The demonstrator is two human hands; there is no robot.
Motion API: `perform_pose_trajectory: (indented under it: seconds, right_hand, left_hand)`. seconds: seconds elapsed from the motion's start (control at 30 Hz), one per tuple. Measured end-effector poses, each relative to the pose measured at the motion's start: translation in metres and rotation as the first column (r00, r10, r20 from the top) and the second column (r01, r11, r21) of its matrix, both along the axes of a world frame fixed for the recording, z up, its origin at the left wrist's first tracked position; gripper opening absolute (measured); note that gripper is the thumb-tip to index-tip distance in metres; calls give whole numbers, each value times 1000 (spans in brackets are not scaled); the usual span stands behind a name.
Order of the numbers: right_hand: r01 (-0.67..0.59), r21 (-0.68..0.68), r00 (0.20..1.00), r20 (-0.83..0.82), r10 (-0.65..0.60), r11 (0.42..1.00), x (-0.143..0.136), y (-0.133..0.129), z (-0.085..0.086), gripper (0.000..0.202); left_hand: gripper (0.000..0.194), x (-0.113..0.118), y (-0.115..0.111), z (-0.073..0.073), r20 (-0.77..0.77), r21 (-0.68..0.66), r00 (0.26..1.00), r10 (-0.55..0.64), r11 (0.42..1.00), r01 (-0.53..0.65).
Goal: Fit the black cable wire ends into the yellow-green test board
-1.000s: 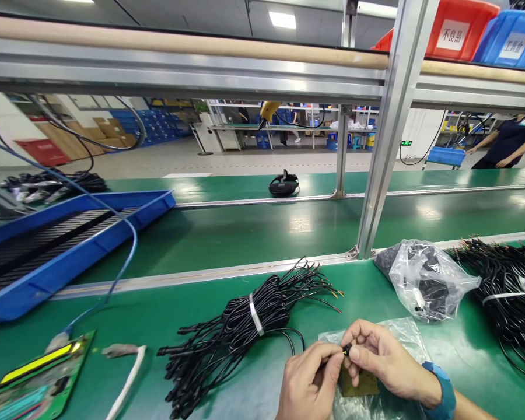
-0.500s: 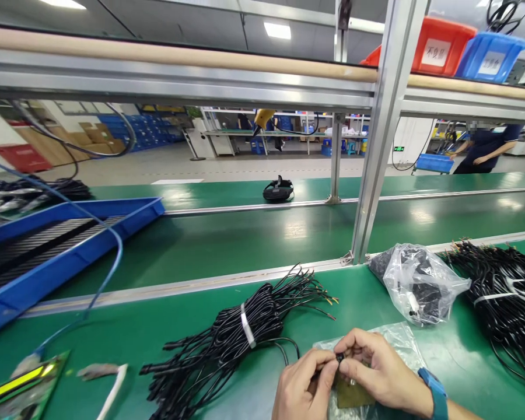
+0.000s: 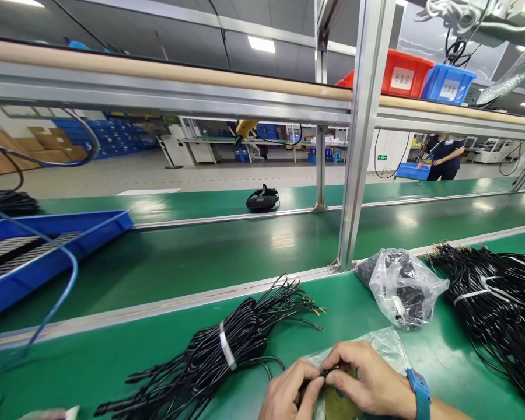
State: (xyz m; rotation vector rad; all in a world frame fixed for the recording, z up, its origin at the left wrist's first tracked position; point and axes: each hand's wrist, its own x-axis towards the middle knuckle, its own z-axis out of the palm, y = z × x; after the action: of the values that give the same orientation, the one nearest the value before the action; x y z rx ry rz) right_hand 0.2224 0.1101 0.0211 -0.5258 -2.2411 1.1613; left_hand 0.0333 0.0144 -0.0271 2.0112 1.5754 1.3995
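Small black part (image 3: 330, 371), held low over the near edge of the green counter (image 3: 297, 335), above a flat clear bag (image 3: 387, 344). My left grip (image 3: 289, 392) and my right grip (image 3: 365, 376) meet here, thumbs and forefingers pinched on the part from either side; the fingertips hide most of it. A blue watch (image 3: 419, 389) encircles my right wrist. Beneath my hands lies an olive-brown piece (image 3: 339, 405); I cannot tell whether it is inside the bag or on top.

To the left of my hands, a bundle of black cables (image 3: 249, 326) lies aslant, bound by a white band (image 3: 227, 345), its bare coloured wire ends pointing away from me. Beyond my right hand rests a filled plastic bag (image 3: 405, 289), with a larger heap of black cables (image 3: 494, 309) just beside it. Farther back stands a black strapped object (image 3: 262, 200), near a metal post's foot.
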Motion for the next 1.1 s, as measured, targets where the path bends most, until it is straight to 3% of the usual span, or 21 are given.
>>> perform_pose_trajectory:
  seconds: [0.13,0.27,0.37,0.5,0.63,0.83,1.1]
  right_hand:
    - [-69,56,997,-16,70,996,0,-4,-9,12]
    - [-120,158,992,-28,126,980,-3,-5,-21,17]
    - [-121,179,991,-27,128,976,-5,-3,-27,18]
    - [-83,92,996,-20,86,992,-3,0,-23,11]
    - [4,16,1000,-5,-4,1000,-1,1,-16,7]
    - [-34,59,999,-14,35,998,-2,-2,-18,7]
    - [-71,82,997,-35,74,994,-6,-8,-25,9]
  left_hand:
    - [21,8,-4,5,-31,28,998,58,998,-57]
    - [25,9,-6,5,-21,-92,997,73,993,-75]
    - [30,6,-5,10,25,-222,999,38,975,-31]
    - [24,1,-3,19,135,-308,991,-18,950,59]
    - [19,1,-2,22,156,-300,987,38,954,11]
    - [30,6,-3,16,171,-248,984,58,969,-15]
    - [29,10,-4,13,191,-242,981,44,970,4]
